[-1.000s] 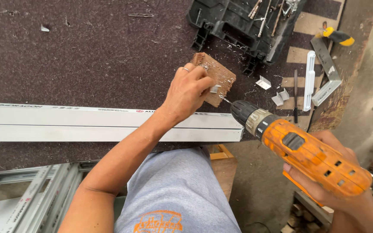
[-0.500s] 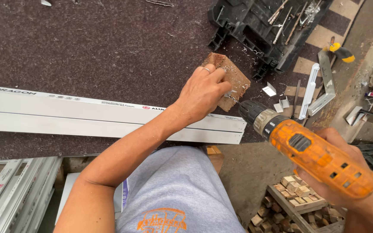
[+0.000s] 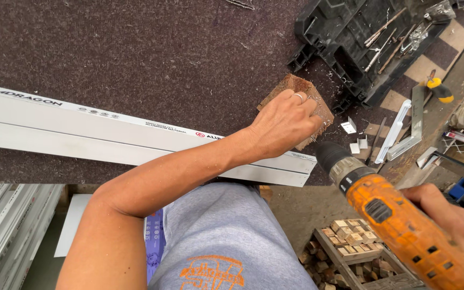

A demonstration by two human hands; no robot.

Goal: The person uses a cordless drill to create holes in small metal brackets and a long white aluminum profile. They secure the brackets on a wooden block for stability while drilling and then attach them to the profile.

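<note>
My left hand (image 3: 284, 123) presses down on a small brown wooden block (image 3: 296, 88) lying on the dark felt table top, just past the end of a long white aluminium profile (image 3: 108, 134). A ring shows on one finger. My right hand (image 3: 457, 220) grips the handle of an orange cordless drill (image 3: 398, 225). The drill's black chuck (image 3: 331, 156) points up-left at the block's near edge, right beside my left hand. The drill bit itself is hidden or too small to make out.
A black tool case (image 3: 361, 43) with drill bits lies at the top right. Small white metal brackets (image 3: 355, 137), a white strip (image 3: 396, 131) and a yellow-handled tool (image 3: 439, 91) lie near the table's right edge. A crate of wooden blocks (image 3: 345, 241) stands below. More white profiles (image 3: 1, 225) are stacked lower left.
The drill has moved slightly left and closer to the block, and my left hand has settled flatter over the block. The view has shifted a little to the right.
</note>
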